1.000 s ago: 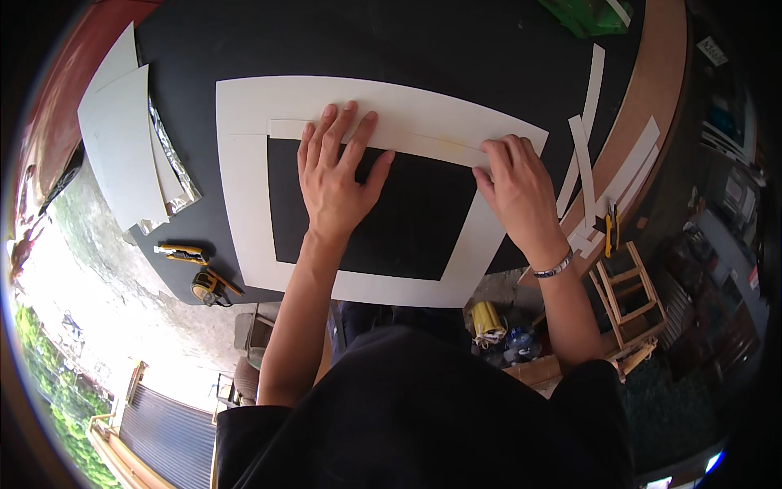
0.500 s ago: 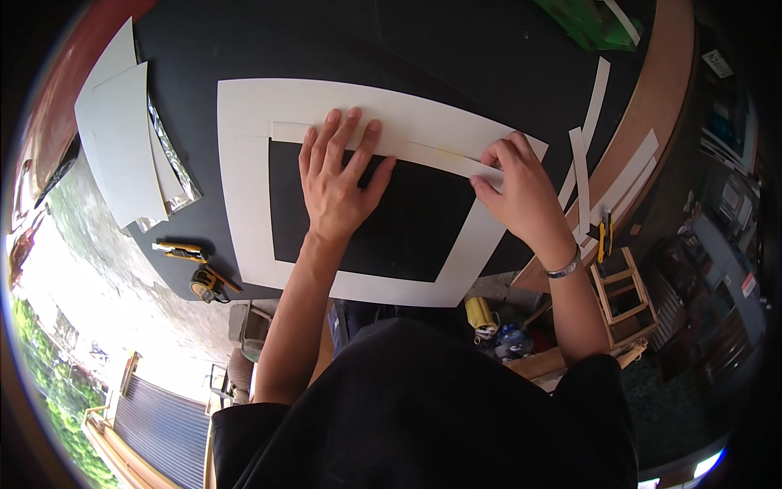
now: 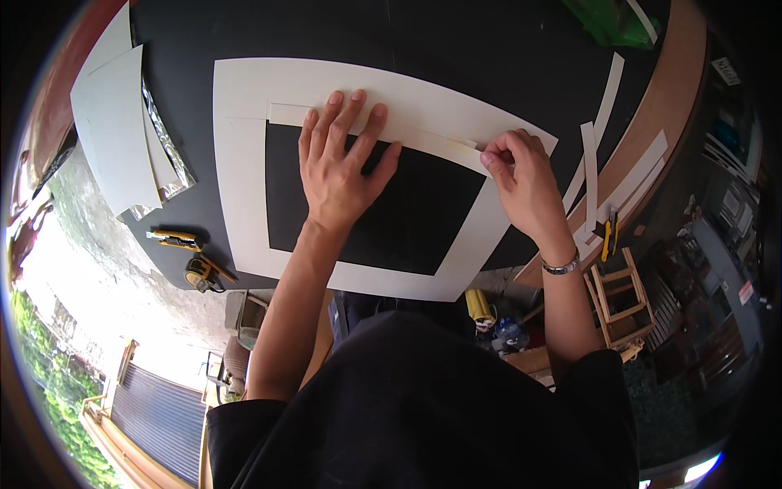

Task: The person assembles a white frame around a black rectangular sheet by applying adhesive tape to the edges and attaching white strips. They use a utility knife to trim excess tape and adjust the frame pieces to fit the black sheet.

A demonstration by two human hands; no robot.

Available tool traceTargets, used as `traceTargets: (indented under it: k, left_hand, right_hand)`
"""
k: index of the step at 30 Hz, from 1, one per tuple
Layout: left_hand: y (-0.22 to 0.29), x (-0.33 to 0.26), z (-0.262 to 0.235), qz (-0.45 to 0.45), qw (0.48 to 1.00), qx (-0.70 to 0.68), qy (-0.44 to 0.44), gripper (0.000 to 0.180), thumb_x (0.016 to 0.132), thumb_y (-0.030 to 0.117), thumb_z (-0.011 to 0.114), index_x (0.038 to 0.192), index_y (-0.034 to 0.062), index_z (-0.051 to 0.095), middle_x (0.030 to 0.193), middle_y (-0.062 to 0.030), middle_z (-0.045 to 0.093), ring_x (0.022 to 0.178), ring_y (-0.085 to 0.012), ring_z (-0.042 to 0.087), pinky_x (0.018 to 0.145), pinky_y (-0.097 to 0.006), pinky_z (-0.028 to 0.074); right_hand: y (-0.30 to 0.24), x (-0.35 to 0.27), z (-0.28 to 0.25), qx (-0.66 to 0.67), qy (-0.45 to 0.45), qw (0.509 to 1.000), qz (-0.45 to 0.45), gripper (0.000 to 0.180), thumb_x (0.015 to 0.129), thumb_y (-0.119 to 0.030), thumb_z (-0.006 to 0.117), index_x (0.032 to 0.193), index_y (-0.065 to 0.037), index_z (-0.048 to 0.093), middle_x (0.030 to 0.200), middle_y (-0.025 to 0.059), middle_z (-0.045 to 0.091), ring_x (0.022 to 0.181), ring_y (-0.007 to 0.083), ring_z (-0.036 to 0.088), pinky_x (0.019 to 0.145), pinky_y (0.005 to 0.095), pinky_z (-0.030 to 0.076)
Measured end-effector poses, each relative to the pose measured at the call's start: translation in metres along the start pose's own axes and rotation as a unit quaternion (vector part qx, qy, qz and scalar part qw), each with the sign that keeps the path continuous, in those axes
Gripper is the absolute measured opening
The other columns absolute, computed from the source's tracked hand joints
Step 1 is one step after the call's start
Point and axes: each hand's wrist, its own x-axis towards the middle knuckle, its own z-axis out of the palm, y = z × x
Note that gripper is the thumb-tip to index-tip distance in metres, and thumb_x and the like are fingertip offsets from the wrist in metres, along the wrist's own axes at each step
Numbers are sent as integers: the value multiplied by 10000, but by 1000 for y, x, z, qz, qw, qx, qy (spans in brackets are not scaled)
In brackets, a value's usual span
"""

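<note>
A white mat board frame (image 3: 240, 187) with a rectangular opening lies on the black tabletop. A narrow white card strip (image 3: 288, 114) runs along the far inner edge of that opening. My left hand (image 3: 336, 167) rests on the strip and the frame's far side, fingers spread and the thumb over the opening. At the strip's right end, near a yellowish patch, my right hand (image 3: 525, 186) is closed, thumb and fingertips pinched on the strip's end. The fingers partly hide that end. A metal-banded watch (image 3: 562, 266) is on my right wrist.
Grey-white card sheets (image 3: 106, 130) lie at the left, above a yellow utility knife (image 3: 175, 239) and a tape measure (image 3: 199, 273). Cut white strips (image 3: 590, 175) and another yellow knife (image 3: 610, 234) lie at the right. A green item (image 3: 607, 20) sits far right.
My right thumb and fingers have drawn together at the strip's right end, and the hand has turned slightly. My left hand stays spread on the strip. The whole view has shifted a little.
</note>
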Motion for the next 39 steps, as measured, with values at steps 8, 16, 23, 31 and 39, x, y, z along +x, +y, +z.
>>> traceTargets:
  k: [8,16,23,31,39]
  left_hand:
    - [-2,-3,3,7,1000,0,4,530,820,272,831,1328,230,688,1478,-46,569,1409,-287,503,1188,-519,357]
    - [-8,-9,-5,56,992,51,-102,583,917,412,724,1474,341,569,1609,-110,421,1513,-362,338,1217,-613,249]
    - [-9,-11,-6,88,983,72,-143,619,925,609,621,1511,468,480,1655,-170,323,1524,-454,262,1202,-681,166]
    - [-9,-11,-4,89,984,71,-134,656,910,612,647,1523,463,467,1655,-167,326,1522,-448,272,1200,-675,179]
    - [-8,-11,-4,85,986,65,-128,668,898,593,673,1521,461,472,1651,-157,340,1528,-433,268,1209,-662,165]
  right_hand:
    - [0,-2,-2,27,-14,999,16,232,1028,-214,627,988,9,576,964,132,629,931,286,599,815,394,503]
    - [-2,0,1,1,-3,1000,10,224,1027,-204,624,985,10,572,967,136,625,946,303,590,832,398,497]
    - [-6,-1,1,37,4,999,19,155,993,-156,654,971,-30,567,941,111,635,966,315,580,895,449,447]
    - [-9,-2,4,88,21,995,45,172,980,-199,691,1025,-57,605,890,59,702,788,235,659,857,390,461]
    - [-26,18,11,121,30,988,96,167,935,-211,746,953,-60,678,846,42,722,756,188,681,837,392,462]
